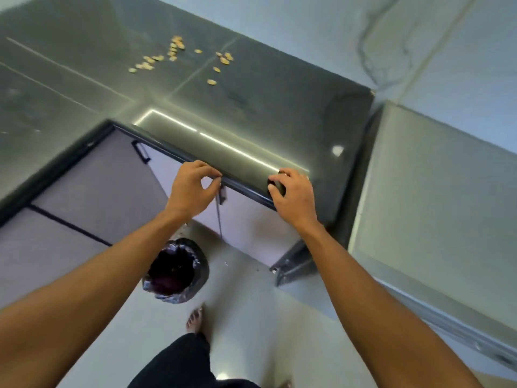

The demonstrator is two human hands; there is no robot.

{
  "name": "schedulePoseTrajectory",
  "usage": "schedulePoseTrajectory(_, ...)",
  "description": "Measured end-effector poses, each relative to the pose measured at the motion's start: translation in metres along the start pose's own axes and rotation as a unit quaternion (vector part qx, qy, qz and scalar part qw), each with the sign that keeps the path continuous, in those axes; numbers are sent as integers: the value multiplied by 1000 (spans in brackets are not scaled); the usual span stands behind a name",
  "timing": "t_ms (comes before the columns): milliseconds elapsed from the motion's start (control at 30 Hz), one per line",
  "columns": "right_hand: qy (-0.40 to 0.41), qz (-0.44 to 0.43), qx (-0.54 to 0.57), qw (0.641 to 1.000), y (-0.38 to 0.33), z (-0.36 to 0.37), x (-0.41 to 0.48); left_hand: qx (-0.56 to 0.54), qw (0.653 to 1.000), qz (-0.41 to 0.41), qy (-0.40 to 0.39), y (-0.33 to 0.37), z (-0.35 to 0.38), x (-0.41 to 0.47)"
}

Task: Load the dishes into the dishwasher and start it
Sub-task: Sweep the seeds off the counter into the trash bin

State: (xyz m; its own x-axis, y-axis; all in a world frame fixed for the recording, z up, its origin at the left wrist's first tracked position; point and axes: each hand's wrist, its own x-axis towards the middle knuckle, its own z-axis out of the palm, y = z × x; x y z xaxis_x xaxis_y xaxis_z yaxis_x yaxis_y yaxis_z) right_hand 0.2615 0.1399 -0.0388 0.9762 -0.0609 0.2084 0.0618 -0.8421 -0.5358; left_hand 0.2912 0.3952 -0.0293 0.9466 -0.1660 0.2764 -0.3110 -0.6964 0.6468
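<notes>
On the glossy dark stone table's (251, 107) front edge, the right hand (296, 197) grips a small rounded black object (277, 186); the left hand (190, 189) curls beside a slim metal handle (221, 195), grip unclear.

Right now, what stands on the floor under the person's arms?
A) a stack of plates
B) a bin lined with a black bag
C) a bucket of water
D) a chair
B: a bin lined with a black bag stands on the pale floor, near a bare foot.
</notes>
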Motion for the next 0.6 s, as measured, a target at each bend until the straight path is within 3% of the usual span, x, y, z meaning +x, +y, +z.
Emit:
schedulePoseTrajectory(300,-63,-48,1,997,-112,93,113,32,995,-65,69,-137,-104,60)
schedulePoseTrajectory(433,-62,-29,15,998,-119,105,144,52,990,-53,117,-155,-107,88)
schedulePoseTrajectory(600,-53,16,1,998,-109,115,200,69,987,-103,103,-174,-95,145)
